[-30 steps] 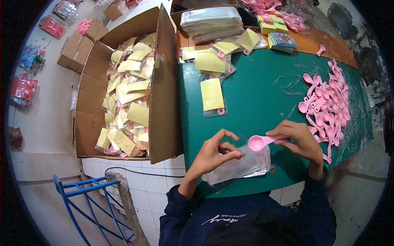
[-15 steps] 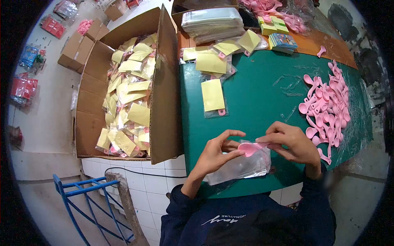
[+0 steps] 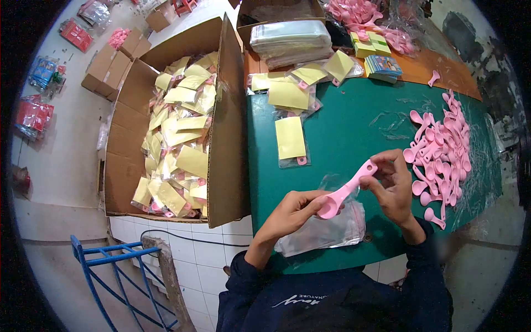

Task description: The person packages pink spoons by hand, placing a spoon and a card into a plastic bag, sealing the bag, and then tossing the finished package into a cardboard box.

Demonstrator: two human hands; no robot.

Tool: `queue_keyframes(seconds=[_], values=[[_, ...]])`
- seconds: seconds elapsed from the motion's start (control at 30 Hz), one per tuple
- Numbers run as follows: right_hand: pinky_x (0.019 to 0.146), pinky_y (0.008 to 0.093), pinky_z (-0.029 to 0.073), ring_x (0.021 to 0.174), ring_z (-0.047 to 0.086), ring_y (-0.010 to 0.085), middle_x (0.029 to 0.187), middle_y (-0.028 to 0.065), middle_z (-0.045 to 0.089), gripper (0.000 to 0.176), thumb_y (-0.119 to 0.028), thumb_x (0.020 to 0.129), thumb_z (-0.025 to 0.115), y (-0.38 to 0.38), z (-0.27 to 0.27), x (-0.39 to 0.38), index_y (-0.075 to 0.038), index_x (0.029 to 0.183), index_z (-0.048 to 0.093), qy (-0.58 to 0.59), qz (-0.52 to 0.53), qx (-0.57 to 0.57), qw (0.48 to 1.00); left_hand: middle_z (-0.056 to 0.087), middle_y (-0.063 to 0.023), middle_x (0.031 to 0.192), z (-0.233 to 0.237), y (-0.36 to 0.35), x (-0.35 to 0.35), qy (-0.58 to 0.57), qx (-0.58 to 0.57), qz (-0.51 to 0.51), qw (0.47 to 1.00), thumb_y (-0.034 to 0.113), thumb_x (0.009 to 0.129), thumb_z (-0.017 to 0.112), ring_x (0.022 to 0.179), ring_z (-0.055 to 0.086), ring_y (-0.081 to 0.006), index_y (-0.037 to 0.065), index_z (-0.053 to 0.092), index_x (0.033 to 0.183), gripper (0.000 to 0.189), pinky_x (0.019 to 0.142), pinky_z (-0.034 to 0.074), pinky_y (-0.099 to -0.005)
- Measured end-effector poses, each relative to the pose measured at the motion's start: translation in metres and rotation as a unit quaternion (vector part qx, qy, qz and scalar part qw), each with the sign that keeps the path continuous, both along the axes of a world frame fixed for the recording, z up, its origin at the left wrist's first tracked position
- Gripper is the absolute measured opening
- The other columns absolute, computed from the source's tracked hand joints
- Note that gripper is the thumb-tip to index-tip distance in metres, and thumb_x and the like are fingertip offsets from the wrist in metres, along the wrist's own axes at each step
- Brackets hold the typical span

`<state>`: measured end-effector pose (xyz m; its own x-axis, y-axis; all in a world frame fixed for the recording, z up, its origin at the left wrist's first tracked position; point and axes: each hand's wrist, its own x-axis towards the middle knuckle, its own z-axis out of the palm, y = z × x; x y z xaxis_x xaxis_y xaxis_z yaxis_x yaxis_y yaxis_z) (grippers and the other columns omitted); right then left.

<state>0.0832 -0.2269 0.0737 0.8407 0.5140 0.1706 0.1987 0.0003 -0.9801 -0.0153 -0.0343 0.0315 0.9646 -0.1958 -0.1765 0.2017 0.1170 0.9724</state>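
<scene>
A pink spoon (image 3: 349, 188) is held up slantwise between both hands, its bowl toward the left and its holed handle end up at the right. My left hand (image 3: 292, 217) pinches the bowl side with thumb and fingers. Thumb and fingertips of my right hand (image 3: 394, 185) grip the handle near its end. Just below the hands, a stack of clear plastic bags (image 3: 321, 235) lies on the green table (image 3: 354, 127). Thin clear film shows behind the spoon.
Many loose pink spoons (image 3: 440, 144) are heaped at the right. A bagged spoon with a yellow card (image 3: 290, 138) lies ahead, more behind it. A large cardboard box (image 3: 229, 127) of similar packs stands left. Card stacks (image 3: 383, 66) and clear bags (image 3: 290, 39) sit at the back.
The spoon has turned from nearly level to a slant, its full handle now showing. My right hand has moved up and to the right along the handle; my left hand has shifted slightly.
</scene>
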Motion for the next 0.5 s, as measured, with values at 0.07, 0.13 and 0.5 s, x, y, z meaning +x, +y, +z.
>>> queue_keyframes(seconds=[0.07, 0.13, 0.5], values=[[0.068, 0.0265, 0.052, 0.079, 0.062, 0.0144, 0.084, 0.0095, 0.06, 0.031, -0.001, 0.077, 0.068, 0.001, -0.001, -0.001, -0.001, 0.1, 0.048, -0.011, 0.009, 0.012, 1.0, 0.064, -0.0028, 0.083, 0.007, 0.0, 0.005, -0.009, -0.012, -0.004, 1.0, 0.023, 0.095, 0.047, 0.073, 0.052, -0.0064, -0.002, 0.062, 0.107, 0.032, 0.068, 0.044, -0.0228], [0.064, 0.026, 0.051, 0.075, 0.062, 0.0151, 0.083, 0.0101, 0.06, 0.028, -0.001, 0.077, 0.068, 0.004, -0.001, 0.003, 0.0, 0.097, 0.049, -0.16, 0.062, -0.035, 0.984, 0.065, -0.0033, 0.086, 0.017, -0.002, 0.01, -0.013, -0.06, -0.001, 0.998, 0.022, 0.095, 0.046, 0.074, 0.052, -0.0065, -0.003, 0.062, 0.106, 0.032, 0.069, 0.044, -0.0227], [0.082, 0.037, 0.044, 0.09, 0.057, 0.0226, 0.1, 0.0123, 0.06, 0.039, -0.04, 0.085, 0.056, 0.025, 0.015, 0.036, -0.002, 0.094, 0.061, -0.293, 0.216, -0.042, 0.93, 0.064, -0.0063, 0.091, 0.024, 0.016, 0.022, 0.016, -0.021, 0.026, 0.999, 0.023, 0.097, 0.042, 0.077, 0.055, -0.0089, -0.001, 0.058, 0.114, 0.033, 0.07, 0.046, -0.0229]])
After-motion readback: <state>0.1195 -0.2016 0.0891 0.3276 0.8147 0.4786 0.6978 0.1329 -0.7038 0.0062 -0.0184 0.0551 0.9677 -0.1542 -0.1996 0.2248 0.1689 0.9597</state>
